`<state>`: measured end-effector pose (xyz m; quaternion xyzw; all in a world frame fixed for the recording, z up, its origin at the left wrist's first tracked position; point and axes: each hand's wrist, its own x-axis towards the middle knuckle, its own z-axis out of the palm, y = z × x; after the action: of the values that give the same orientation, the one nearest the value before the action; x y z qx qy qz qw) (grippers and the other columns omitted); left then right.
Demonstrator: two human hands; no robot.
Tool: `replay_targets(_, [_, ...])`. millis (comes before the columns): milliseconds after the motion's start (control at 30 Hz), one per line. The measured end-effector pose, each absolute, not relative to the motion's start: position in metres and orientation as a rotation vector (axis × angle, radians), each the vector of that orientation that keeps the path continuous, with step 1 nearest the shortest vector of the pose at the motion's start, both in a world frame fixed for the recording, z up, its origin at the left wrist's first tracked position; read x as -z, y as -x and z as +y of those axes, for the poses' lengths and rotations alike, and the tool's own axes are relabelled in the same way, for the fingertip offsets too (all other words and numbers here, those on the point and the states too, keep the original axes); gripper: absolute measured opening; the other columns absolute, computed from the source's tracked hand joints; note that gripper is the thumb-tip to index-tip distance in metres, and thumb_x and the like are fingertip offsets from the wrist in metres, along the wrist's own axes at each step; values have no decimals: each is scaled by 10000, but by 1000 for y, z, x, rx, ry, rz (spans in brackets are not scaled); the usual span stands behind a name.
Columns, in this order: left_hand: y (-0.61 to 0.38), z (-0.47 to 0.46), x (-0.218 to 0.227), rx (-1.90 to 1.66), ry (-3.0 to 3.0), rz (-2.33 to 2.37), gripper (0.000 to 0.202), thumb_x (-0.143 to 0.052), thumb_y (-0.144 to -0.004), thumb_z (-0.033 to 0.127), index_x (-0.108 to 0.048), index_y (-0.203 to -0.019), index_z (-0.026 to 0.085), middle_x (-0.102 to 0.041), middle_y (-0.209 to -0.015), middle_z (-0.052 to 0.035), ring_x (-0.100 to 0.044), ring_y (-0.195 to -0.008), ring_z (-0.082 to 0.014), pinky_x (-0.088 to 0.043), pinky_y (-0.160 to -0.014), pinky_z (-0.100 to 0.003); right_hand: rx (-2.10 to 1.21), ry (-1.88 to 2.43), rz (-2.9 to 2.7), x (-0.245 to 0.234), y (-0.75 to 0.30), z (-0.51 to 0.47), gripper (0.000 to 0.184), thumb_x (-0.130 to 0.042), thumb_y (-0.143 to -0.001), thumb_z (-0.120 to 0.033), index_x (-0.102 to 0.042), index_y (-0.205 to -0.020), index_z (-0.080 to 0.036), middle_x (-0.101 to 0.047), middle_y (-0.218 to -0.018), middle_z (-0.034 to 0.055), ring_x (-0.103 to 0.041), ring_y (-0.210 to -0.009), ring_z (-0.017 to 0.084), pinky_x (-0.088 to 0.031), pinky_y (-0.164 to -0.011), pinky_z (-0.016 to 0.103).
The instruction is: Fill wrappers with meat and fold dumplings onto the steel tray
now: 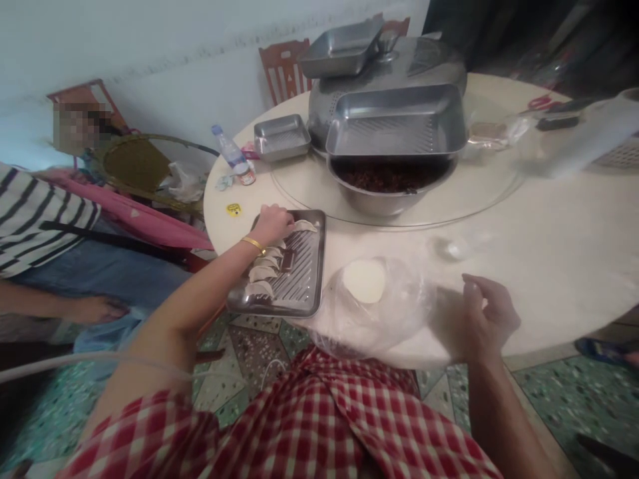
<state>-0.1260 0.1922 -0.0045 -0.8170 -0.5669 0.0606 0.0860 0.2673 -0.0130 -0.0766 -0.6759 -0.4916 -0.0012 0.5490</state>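
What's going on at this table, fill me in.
The person's left hand is at a dumpling in a metal tray, near other dumplings; whether it grips is unclear. The right hand is by the table, nothing visible in it. Between the hands, a round of dough lies with clear plastic around it.

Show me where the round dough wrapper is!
In the head view, the round dough wrapper lies amid clear plastic film near the table edge, between the metal dumpling tray on the left and the right hand.
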Motion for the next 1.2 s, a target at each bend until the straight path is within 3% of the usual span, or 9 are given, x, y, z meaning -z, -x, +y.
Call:
replay_targets(167, [122,192,5,-187,2425,-1710,317,-462,-878,297,-751,-885,168,-730,-979,-159,-571,-974,-313,-349,-805,-437,-5,1601,-1140,78,-268,-12,301,-533,-885,-378,-730,-895,-151,-720,-895,107,-661,-862,219,-517,-825,396])
replay_targets(333, [125,189,1,-226,2430,-1722,316,-494,-870,335,-752,-994,201,-726,-1049,-139,-575,-1003,-324,-354,-829,-448,-28,1594,-1138,82,-269,-11,299,-537,-889,-381,-731,-917,-156,-723,-919,109,-657,-877,226,-509,-824,397])
replay_targets(567, [120,189,4,-298,2418,-1729,310,-480,-886,299,-764,-883,176,-724,-1002,-161,-568,-1003,-320,-354,-834,-446,-25,1590,-1148,81,-268,-12,266,-538,-889,-347,-728,-905,-160,-724,-916,107,-664,-884,226,-514,-827,391])
replay_targets(933, [124,191,-1,-260,2436,-1668,329,-477,-887,357,-759,-936,194,-728,-1000,-162,-566,-972,-325,-347,-788,-441,-31,1595,-1154,82,-268,-11,265,-540,-885,-350,-732,-915,-169,-723,-921,97,-661,-891,215,-509,-829,376])
replay_targets(1200, [120,192,2,-241,2412,-1663,362,-424,-902,321,-756,-861,183,-744,-981,-161,-574,-935,-310,-344,-765,-429,-56,1583,-1148,80,-267,-11,279,-538,-885,-381,-727,-907,-176,-726,-921,99,-663,-891,216,-518,-810,377])
